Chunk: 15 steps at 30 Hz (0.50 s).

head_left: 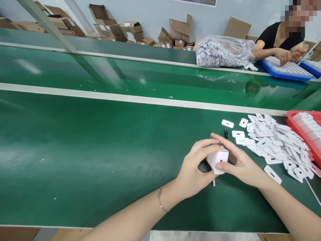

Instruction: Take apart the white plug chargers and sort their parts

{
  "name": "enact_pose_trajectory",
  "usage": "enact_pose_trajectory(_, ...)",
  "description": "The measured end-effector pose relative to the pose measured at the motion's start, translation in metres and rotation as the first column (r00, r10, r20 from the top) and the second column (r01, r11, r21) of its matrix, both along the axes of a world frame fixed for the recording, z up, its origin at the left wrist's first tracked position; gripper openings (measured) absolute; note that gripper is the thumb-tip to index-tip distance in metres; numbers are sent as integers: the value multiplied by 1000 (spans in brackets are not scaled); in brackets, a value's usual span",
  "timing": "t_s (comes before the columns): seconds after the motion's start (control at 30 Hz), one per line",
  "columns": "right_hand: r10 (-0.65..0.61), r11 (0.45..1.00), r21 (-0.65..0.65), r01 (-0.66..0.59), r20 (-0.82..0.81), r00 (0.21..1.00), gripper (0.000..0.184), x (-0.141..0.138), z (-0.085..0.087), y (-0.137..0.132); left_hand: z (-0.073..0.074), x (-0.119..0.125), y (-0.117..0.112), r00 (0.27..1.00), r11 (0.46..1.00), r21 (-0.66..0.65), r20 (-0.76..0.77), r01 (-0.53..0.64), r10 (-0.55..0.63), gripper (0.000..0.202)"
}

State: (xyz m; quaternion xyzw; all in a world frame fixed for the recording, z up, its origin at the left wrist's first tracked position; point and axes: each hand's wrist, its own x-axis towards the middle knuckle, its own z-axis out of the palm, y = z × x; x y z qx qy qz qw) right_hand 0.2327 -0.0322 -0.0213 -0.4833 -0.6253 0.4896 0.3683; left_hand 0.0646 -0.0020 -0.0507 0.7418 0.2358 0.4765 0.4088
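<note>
A small white charger block with a flat cover plate on its end is held between both hands above the green bench. My left hand curls around its left side, fingers on top. My right hand grips its right side, thumb pressed on the face. A heap of flat white cover plates with slots lies just right of my hands. A thin metal tool lies on the bench under the hands.
A red tray of white blocks stands at the right edge. Across the belt, another person handles parts over blue trays, beside a clear bag of white pieces. Cardboard boxes line the wall.
</note>
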Motion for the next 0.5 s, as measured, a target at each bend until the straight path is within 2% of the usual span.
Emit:
enact_pose_trajectory(0.07,50,995,-78,-56,-83,995,68,0,0,0,1,-1,2,996,992,91,-33,-84,87,40)
enact_pose_trajectory(0.17,49,997,-57,-57,-130,990,60,1,0,0,3,-2,4,989,983,132,-67,-124,133,45)
enact_pose_trajectory(0.27,27,999,-25,-29,-94,995,50,2,1,0,3,-2,5,996,995,77,-55,-59,64,49)
enact_pose_trajectory(0.4,1,1000,1,-1,-57,998,47,3,1,-1,4,-2,5,1000,1000,-9,-18,-10,9,48)
enact_pose_trajectory(0.5,-41,999,15,42,-73,996,45,2,0,-1,6,-5,5,994,989,-98,-8,110,-111,62)
